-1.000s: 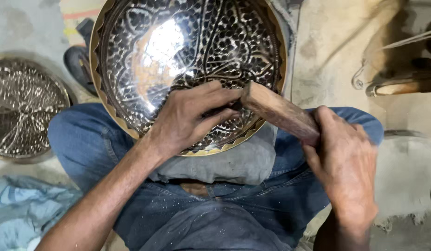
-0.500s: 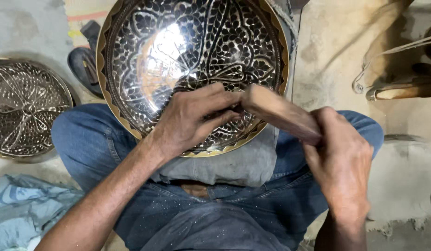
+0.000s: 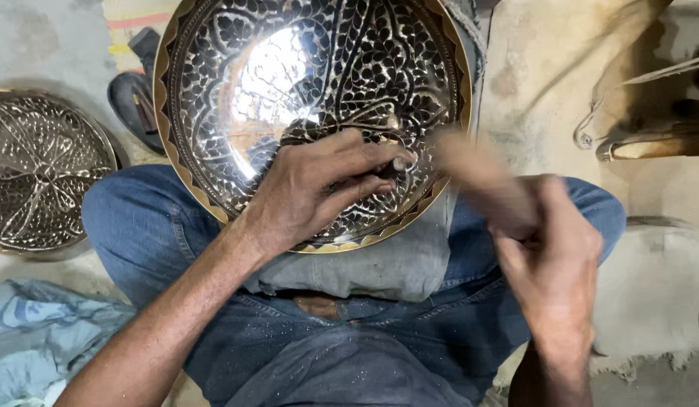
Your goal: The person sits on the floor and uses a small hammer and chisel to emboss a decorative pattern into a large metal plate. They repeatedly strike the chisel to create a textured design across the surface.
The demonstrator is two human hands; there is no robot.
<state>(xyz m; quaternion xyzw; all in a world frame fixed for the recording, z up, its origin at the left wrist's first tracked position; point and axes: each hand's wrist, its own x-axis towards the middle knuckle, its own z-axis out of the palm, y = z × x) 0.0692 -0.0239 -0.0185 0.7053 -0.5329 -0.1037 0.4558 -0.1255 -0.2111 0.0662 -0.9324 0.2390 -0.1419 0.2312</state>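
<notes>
Left-hand fingers point(image 3: 379, 167) pinched narrow around a small dark tool, its tip pressed against the inner face of the engraved metal bowl point(image 3: 236, 83), just inside the lower right rim. Left hand point(image 3: 312, 188) spread flat over the bowl's lower part, knuckles up, wrist crossing the gold scalloped rim at the near edge. Right hand point(image 3: 553, 264) closed around the lower end of a wooden mallet point(image 3: 477, 177), blurred with motion, its head just to the right of the left fingertips and near the bowl's right rim; contact between mallet and tool impossible to tell from the blur. Bowl propped tilted on the lap, resting on a folded grey cloth point(image 3: 372, 264) laid over blue jeans point(image 3: 138, 226), its shiny centre reflecting light, black-and-silver leaf pattern all around. On the floor at the left edge, a second engraved dish point(image 3: 40, 173), lying flat, well apart from the hands. Dark sandal point(image 3: 134, 102) between that dish and the bowl, partly hidden behind the bowl's rim. Crumpled light blue cloth point(image 3: 33, 339) at the lower left corner of the floor. Wood-handled tools point(image 3: 651, 147) on the dusty floor at the right edge.
</notes>
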